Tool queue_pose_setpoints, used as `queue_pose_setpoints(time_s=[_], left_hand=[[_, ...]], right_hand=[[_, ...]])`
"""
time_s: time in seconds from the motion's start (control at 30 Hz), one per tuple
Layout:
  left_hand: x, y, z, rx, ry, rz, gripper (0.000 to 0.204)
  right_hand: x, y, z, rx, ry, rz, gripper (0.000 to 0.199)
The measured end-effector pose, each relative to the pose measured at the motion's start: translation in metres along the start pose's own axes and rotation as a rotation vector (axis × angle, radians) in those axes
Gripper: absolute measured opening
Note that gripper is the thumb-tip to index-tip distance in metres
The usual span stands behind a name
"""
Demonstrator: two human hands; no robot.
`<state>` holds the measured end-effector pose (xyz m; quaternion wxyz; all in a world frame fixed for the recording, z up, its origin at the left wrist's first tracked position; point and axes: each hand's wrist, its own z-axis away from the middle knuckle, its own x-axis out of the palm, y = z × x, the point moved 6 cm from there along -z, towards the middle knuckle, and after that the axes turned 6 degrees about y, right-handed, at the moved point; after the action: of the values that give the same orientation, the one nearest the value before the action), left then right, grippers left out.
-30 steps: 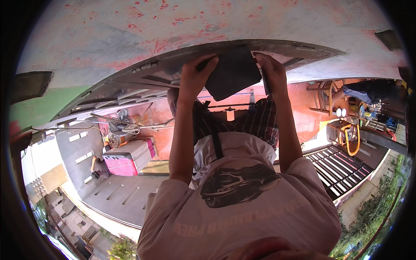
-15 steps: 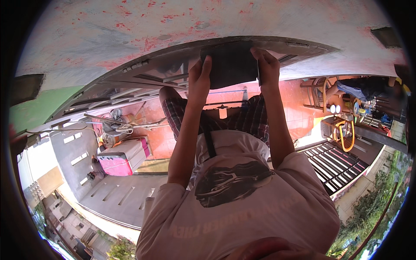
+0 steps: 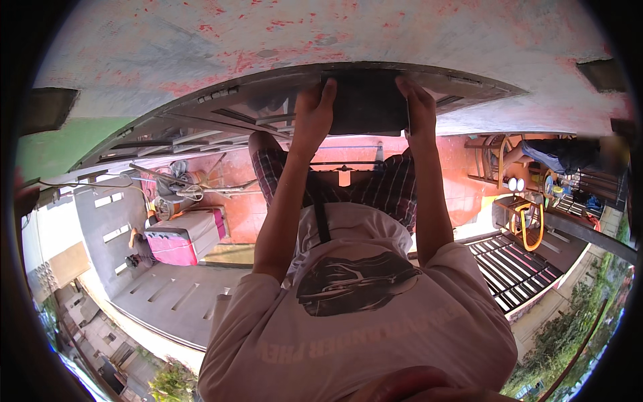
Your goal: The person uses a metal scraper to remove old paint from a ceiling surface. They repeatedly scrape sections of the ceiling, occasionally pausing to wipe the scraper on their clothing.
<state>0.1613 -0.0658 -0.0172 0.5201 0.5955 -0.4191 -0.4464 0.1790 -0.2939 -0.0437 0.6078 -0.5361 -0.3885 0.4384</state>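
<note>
- Dark grey and flat, a panel (image 3: 367, 104) sits at the top middle of the view, pressed up against the metal frame (image 3: 221, 110) that curves under the worn, red-flecked concrete slab (image 3: 268, 40).
- The left hand (image 3: 313, 110) grips the panel's left edge, fingers together and curled up over it with the thumb tucked near the frame; that grip looks meant to keep the sheet from sliding sideways.
- The right hand (image 3: 418, 107) clamps the opposite edge, fingers closed along the side, so the 2 hands bracket the panel and hold it level against the frame.
- Both forearms reach straight away from the chest, probably because the sheet has to be carried at full stretch.
- The pale T-shirt (image 3: 362, 321) with a dark print fills the lower view, with checked shorts (image 3: 388, 187) past it.
- Far beyond lie a pink cabinet (image 3: 184, 238), a yellow-handled machine (image 3: 529, 221) and another person's sleeve (image 3: 556, 154), all well apart from the hands.
</note>
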Motion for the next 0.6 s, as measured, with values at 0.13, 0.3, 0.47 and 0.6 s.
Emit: queue_pose_setpoints(time_s=[0.13,0.3,0.47,0.6], left_hand=[[0.008,-0.010,0.001,-0.113,0.039,0.061,0.041],[0.014,-0.010,0.000,-0.250,0.038,0.003,0.049],[0.011,0.000,-0.001,-0.267,0.037,0.050,0.040],[0.009,0.006,0.015,-0.251,-0.047,0.212,0.038]], right_hand=[[-0.007,-0.010,-0.001,0.061,0.032,0.171,0.039],[-0.012,-0.019,-0.004,0.059,0.108,0.115,0.040],[-0.007,-0.014,-0.006,-0.017,0.059,-0.011,0.040],[-0.014,-0.018,-0.014,0.001,0.001,0.181,0.045]])
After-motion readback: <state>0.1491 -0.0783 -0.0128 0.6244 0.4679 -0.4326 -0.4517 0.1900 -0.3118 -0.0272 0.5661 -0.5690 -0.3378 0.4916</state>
